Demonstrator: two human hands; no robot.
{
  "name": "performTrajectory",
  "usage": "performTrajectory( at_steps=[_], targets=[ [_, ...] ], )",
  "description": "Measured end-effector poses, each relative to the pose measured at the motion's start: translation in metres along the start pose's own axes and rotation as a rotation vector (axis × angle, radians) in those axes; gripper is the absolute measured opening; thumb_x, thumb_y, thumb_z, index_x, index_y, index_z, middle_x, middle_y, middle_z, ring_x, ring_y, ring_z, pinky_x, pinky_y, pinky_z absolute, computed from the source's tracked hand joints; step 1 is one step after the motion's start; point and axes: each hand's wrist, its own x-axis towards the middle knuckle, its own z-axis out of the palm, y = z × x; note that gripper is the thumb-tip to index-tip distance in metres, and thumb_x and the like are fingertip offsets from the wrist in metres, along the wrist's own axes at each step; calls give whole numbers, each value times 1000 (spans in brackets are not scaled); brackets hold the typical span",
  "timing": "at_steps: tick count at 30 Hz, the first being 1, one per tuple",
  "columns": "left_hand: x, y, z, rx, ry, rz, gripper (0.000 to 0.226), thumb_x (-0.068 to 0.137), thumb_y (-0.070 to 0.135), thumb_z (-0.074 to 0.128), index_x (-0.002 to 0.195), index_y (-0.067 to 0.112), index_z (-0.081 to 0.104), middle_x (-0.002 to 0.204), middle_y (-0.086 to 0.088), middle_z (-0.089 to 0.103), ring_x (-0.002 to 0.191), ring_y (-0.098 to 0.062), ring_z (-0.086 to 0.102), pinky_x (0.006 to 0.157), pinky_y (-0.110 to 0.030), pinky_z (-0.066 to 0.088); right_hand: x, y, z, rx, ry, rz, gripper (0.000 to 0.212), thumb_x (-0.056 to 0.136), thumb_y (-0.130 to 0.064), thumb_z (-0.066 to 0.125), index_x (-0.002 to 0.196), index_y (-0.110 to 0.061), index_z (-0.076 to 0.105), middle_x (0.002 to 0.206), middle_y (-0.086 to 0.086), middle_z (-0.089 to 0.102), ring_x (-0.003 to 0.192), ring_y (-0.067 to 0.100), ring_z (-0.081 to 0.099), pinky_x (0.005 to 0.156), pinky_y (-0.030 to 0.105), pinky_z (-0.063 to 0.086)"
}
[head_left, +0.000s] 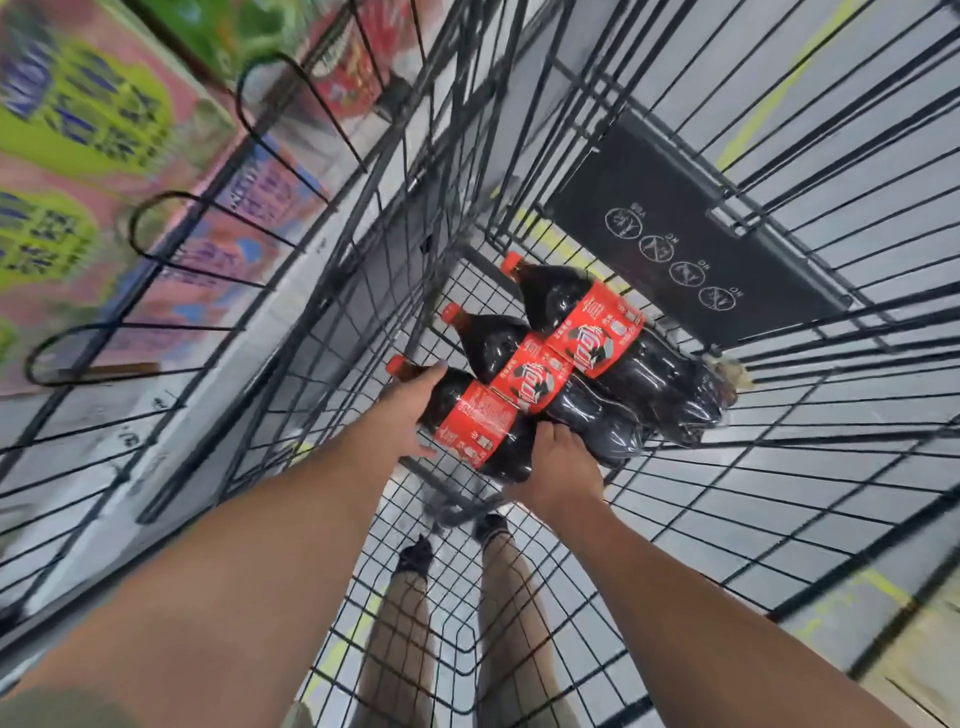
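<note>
Three large dark cola bottles with red labels and red caps lie side by side in a black wire shopping cart (810, 415). The nearest bottle (467, 415) is held by both hands. My left hand (410, 410) grips its shoulder near the cap. My right hand (558, 467) cups its lower end from below. The middle bottle (530, 364) and the far bottle (582, 317) rest on the cart floor, touching each other.
A black child-seat flap (696, 244) with round warning icons stands at the cart's far end. Blurred colourful packages (88, 171) fill shelves on the left behind wire dividers. Grey floor with yellow lines shows through the mesh, and my legs and dark shoes (415, 556) below.
</note>
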Motion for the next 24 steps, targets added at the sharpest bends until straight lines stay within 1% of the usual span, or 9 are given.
performTrajectory(
  at_steps=[2, 4, 7, 9, 11, 14, 18, 22, 24],
  targets=[
    [2, 2, 6, -1, -11, -19, 90, 67, 65, 88, 136, 22, 49, 124, -16, 63, 96, -37, 65, 82, -70, 57, 4, 2, 4, -34, -22, -18, 96, 72, -64, 81, 140, -12, 36, 136, 7, 47, 130, 26, 46, 107, 41, 48],
    [8, 2, 8, 27, -24, -53, 87, 67, 63, 89, 133, 23, 50, 123, -18, 66, 98, -38, 67, 85, -70, 55, 8, 6, 7, -37, -72, -23, 101, 72, -59, 84, 144, -10, 32, 140, 8, 46, 132, 27, 45, 109, 42, 46],
    [11, -2, 8, 27, -55, -88, 74, 72, 57, 86, 128, 20, 54, 111, -21, 70, 99, -39, 69, 92, -66, 54, 12, 7, 10, -29, -126, -14, 103, 70, -55, 87, 143, -12, 29, 138, 8, 52, 131, 28, 50, 110, 45, 45],
    [12, -6, 7, -5, -78, -83, 69, 74, 54, 86, 127, 20, 57, 107, -22, 75, 97, -42, 72, 82, -70, 56, 12, 4, 17, -21, -140, -6, 116, 67, -60, 88, 147, -12, 19, 141, 9, 50, 134, 29, 49, 115, 50, 39],
    [11, -13, 5, -55, -59, -65, 71, 73, 53, 88, 128, 23, 56, 111, -22, 74, 98, -44, 72, 73, -73, 57, 11, 3, 23, 16, -117, 9, 126, 62, -64, 88, 150, -15, 12, 143, 8, 50, 136, 28, 48, 119, 54, 34],
    [1, -20, 4, -115, -9, -13, 79, 69, 52, 92, 133, 30, 50, 125, -20, 67, 101, -46, 69, 69, -78, 54, 7, 7, 22, 63, -97, 0, 125, 62, -58, 90, 152, -17, 13, 138, 6, 54, 132, 27, 52, 117, 53, 38],
    [-32, -19, 5, -124, 6, 94, 67, 85, 43, 83, 136, 31, 42, 128, -13, 61, 96, -39, 68, 66, -68, 59, -8, 9, 17, 116, -42, 0, 120, 62, -50, 93, 151, -17, 19, 129, 4, 58, 123, 25, 58, 111, 49, 45],
    [-57, -20, 0, -126, -13, 170, 69, 88, 43, 81, 141, 26, 39, 129, -12, 61, 90, -33, 69, 68, -62, 61, -33, 5, 5, 152, 51, -7, 112, 59, -54, 92, 144, -22, 27, 125, 0, 59, 115, 22, 59, 96, 41, 53],
    [-77, -18, -1, -131, -26, 228, 68, 88, 44, 81, 141, 27, 40, 129, -9, 61, 92, -33, 69, 71, -63, 61, -49, 4, -6, 162, 89, -3, 108, 60, -54, 91, 142, -22, 28, 125, 0, 57, 116, 22, 59, 96, 40, 53]
  ],
)
